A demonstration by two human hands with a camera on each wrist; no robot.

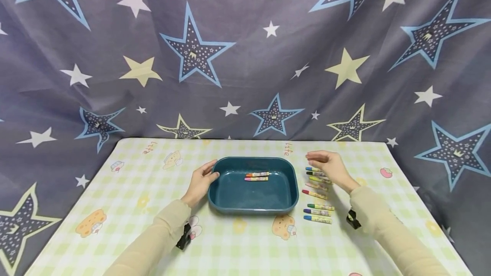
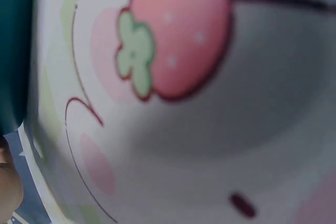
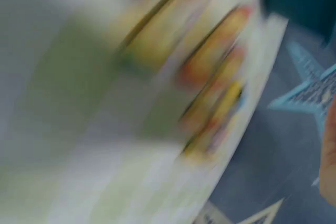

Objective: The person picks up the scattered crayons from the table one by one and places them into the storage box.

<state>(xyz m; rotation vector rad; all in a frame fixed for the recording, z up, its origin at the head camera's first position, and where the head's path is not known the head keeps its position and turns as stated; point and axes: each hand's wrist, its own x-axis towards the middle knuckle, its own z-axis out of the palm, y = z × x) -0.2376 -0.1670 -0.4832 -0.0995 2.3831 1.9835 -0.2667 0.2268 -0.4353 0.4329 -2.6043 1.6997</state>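
Note:
A dark teal plastic basin [image 1: 253, 211] stands on the table. My left hand [image 1: 200, 182] grips its left rim near the far corner, thumb at the edge. Inside the basin lie an orange crayon [image 1: 258, 174] and a pink crayon [image 1: 256, 179], side by side. Right of the basin, my right hand [image 1: 333, 168] is over the far end of a loose column of crayons, fingers bent toward the left and nothing visible in them. Closest to it are a blue crayon [image 1: 313, 168], a black crayon [image 1: 316, 174] and a yellow-green crayon [image 1: 320, 179].
Nearer in the column lie a pale pink crayon [image 1: 317, 187], a red crayon [image 1: 314, 194], a green crayon [image 1: 321, 207] and two blue ones. A checked cloth [image 1: 126, 199] with cartoon prints covers the table. Behind it hangs a grey star-patterned curtain [image 1: 245, 46].

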